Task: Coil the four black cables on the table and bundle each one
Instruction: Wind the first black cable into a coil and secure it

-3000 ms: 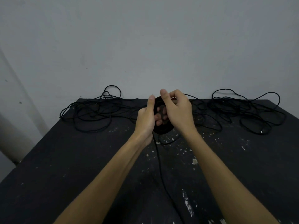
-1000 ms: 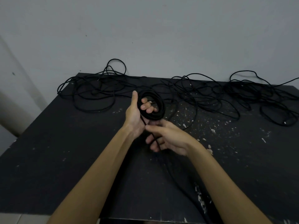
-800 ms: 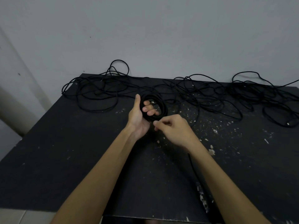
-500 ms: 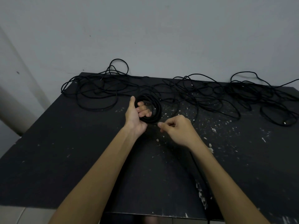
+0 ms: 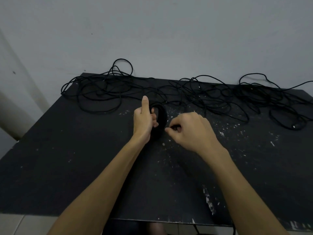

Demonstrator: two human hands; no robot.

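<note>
The left hand (image 5: 144, 121) held a coiled black cable (image 5: 160, 117) upright above the middle of the black table (image 5: 67, 167), fingers curled through the loop, thumb raised. Just beside it, the right hand (image 5: 191, 131) pinched something too dark to identify. Loose black cables (image 5: 211, 97) sprawled along the far edge.

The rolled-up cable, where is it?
The coil is in the left hand, mid-table, just left of the right hand.
</note>
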